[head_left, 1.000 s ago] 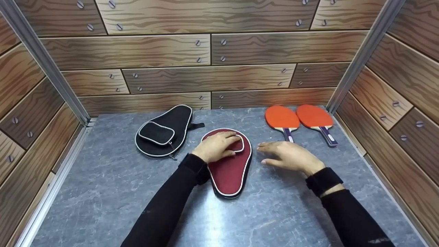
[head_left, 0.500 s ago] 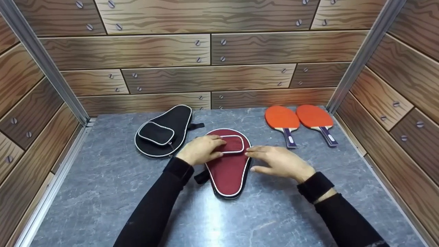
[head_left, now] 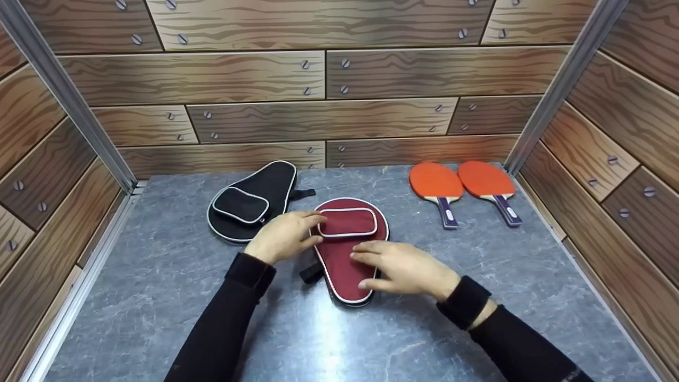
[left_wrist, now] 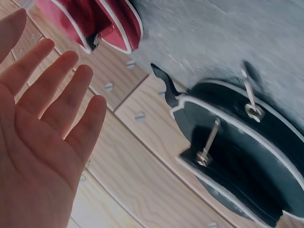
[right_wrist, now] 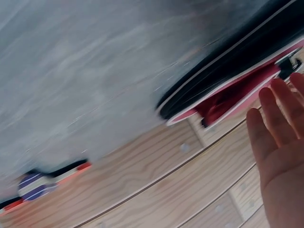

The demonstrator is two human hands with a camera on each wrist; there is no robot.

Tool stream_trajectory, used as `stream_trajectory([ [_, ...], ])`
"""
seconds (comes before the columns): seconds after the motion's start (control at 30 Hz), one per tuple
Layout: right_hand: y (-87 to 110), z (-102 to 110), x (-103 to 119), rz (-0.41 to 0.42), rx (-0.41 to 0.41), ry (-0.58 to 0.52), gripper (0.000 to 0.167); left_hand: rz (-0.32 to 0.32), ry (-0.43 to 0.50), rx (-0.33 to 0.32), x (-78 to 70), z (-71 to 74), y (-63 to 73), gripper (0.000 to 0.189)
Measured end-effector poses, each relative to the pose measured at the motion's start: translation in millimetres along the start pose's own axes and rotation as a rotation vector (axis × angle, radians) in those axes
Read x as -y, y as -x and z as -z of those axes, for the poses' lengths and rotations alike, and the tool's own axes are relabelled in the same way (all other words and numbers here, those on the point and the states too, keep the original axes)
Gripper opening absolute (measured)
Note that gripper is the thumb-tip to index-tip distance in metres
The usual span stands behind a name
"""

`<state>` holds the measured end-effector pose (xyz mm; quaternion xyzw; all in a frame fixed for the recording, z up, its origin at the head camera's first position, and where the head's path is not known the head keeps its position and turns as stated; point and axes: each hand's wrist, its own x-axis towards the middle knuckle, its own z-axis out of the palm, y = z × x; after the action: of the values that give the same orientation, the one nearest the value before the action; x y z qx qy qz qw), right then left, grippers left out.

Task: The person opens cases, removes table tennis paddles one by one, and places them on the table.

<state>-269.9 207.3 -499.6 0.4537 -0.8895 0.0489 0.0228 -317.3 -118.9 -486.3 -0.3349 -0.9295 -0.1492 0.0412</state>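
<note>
A red paddle case (head_left: 347,265) with white piping and a front pocket lies in the middle of the table, its narrow end toward me. My left hand (head_left: 286,236) hovers by its upper left edge, fingers extended; the left wrist view shows the palm (left_wrist: 40,156) holding nothing. Over the case's lower right part is my right hand (head_left: 406,268), fingers straight; contact cannot be told from the head view. In the right wrist view that hand (right_wrist: 285,152) is beside the case (right_wrist: 237,95), holding nothing. A black paddle case (head_left: 268,185) lies to the left, partly behind my left hand.
Two orange table tennis paddles (head_left: 436,180) lie side by side at the back right, handles toward me. A black strap (head_left: 312,272) sticks out from under the red case. Wood-patterned walls (head_left: 392,79) enclose the grey table (head_left: 159,297) at the back and sides.
My left hand has slid left off the red case's pocket to its edge. My right hand has moved left and toward me, over the case. Both cases and the paddles stay put.
</note>
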Motion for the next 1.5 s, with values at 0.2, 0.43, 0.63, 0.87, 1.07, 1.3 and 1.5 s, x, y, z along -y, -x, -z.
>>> stream_trajectory([
  [0.2, -7.4, -7.0, 25.4, 0.008, 0.008, 0.044, 0.069, -0.045, -0.045, -0.053, 7.7, 1.6, 12.0, 0.048],
  [0.43, -12.1, -15.9, 40.9, -0.042, 0.038, 0.101, 0.078, -0.024, -0.011, -0.059, 12.4, 1.9, 22.3, 0.051],
  [0.63, -15.1, -22.5, 41.4, -0.08, 0.034, 0.106, 0.075, -0.02, -0.013, -0.06, 15.6, 2.0, 30.0, 0.053],
  [0.87, -16.6, -23.1, 28.5, -0.132, 0.02, 0.094, 0.07, -0.013, -0.035, -0.071, 21.3, 5.6, 38.6, 0.054],
  [1.07, -16.9, -23.6, 15.6, -0.173, 0.005, 0.092, 0.065, -0.008, -0.037, -0.084, 27.6, 5.7, 44.6, 0.053],
  [1.3, -17.9, -24.3, 1.4, -0.201, -0.027, 0.094, 0.061, 0.045, -0.031, -0.07, 32.2, 6.3, 51.7, 0.056],
  [1.5, -19.1, -25.6, -14.8, -0.232, -0.041, 0.072, 0.057, 0.065, -0.007, -0.081, 34.9, 7.4, 57.1, 0.055],
])
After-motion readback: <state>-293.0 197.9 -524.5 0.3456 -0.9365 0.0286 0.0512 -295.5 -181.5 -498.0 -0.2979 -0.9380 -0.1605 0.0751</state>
